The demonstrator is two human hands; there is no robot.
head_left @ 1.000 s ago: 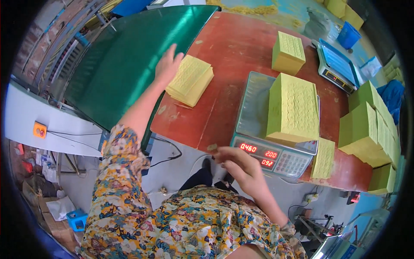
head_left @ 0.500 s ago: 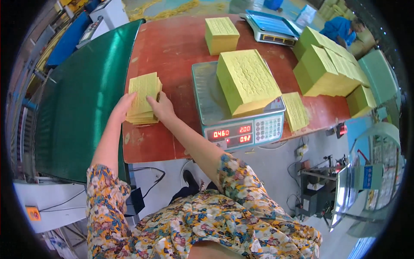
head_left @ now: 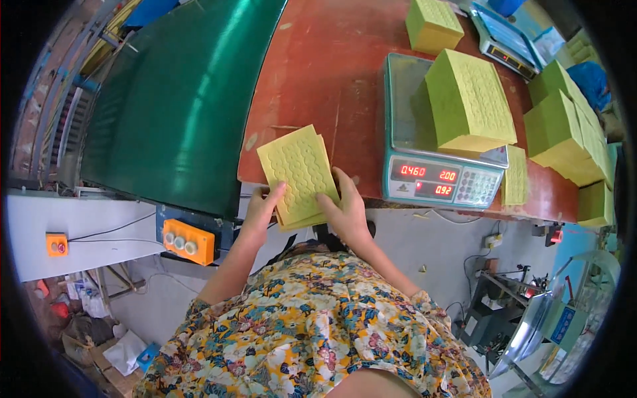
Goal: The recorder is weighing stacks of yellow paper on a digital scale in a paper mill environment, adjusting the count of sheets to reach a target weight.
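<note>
Holding thin yellow sheets [head_left: 296,169] in both hands, at front edge of red table [head_left: 318,73], just right of green belt [head_left: 179,99]. Partly closed on left side with left hand [head_left: 260,212]: thumb at edge of top face, fingers mostly hidden underneath, can't tell how spread. Partly closed on lower right with right hand [head_left: 348,211]: thumb flat on top face, fingers along right edge. Embossed in wavy rows on top, slightly fanned, showing lower layers at right and bottom. Can't tell whether lifted clear or touching table.

To the right: scale [head_left: 401,99], lit red on display, loaded with big yellow block [head_left: 471,99]. Just right of that, flat pile [head_left: 515,176]. Behind, small block [head_left: 434,28] and second scale [head_left: 505,43]. Far right, row of blocks [head_left: 561,132]. Lower left, below belt, orange button box [head_left: 189,242].
</note>
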